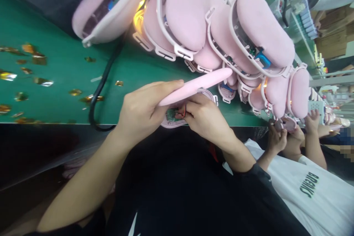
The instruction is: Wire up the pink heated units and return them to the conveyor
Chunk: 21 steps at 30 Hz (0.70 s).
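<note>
My left hand (145, 108) is closed around a pink curved plastic cover (196, 85), which is tilted up above an open pink housing (173, 123). Inside that housing a green circuit board (172, 113) shows between my hands. My right hand (206, 114) reaches into the housing, its fingers pinched on thin red and black wires (184, 110) beside the board. The wire ends and my right fingertips are partly hidden. The raised cover hides the far part of the housing.
Several pink housings (190, 11) with open seams stand in stacks behind my hands. A black cable (106, 72) curves over the green table (69, 59), and gold foil scraps (38, 58) lie at left. At right, a co-worker's hands (279, 136) hold a pink part.
</note>
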### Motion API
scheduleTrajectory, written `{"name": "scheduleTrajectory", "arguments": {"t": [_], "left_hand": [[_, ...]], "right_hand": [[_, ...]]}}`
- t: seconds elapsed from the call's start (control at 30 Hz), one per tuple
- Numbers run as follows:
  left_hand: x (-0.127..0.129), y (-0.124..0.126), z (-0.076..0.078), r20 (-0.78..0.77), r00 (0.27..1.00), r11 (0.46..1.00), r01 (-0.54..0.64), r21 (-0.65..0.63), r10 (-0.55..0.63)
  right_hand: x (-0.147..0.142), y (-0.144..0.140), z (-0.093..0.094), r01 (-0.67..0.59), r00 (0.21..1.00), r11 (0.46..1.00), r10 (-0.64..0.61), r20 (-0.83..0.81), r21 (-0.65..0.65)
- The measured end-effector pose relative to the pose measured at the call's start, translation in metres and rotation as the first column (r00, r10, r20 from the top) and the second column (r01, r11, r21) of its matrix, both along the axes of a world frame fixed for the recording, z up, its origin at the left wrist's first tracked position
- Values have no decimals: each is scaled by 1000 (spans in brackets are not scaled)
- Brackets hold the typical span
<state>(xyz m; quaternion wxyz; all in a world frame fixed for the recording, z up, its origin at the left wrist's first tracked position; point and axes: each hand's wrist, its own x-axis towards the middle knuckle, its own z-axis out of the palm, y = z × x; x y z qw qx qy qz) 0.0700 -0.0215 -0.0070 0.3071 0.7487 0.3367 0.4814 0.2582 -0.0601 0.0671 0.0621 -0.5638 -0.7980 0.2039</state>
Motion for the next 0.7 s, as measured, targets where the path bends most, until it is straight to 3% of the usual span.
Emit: {"name": "scheduleTrajectory", "arguments": {"t": [0.2, 0.3, 0.4, 0.53, 0.6, 0.7], "left_hand": [[2, -4, -1, 26, 999, 1000, -25, 13, 25], [3, -6, 0, 13, 999, 1000, -30, -5, 30], [3, -6, 0, 10, 996, 995, -93, -41, 93], [4, -5, -2, 22, 991, 990, -132, -52, 133], [3, -5, -3, 7, 989, 988, -145, -45, 145], [-3, -6, -5, -5, 981, 979, -192, -70, 192]], "right_hand": [[-13, 21, 5, 51, 995, 979, -32, 97, -199], [-12, 18, 6, 23, 993, 983, -1, 121, -180], [7, 5, 13, -6, 1000, 989, 2, -26, -145], [44, -9, 13, 237, 930, 971, -222, -292, 19], [52, -6, 8, 275, 931, 960, -256, -258, 40], [48, 5, -2, 223, 969, 975, -224, -107, -19]]}}
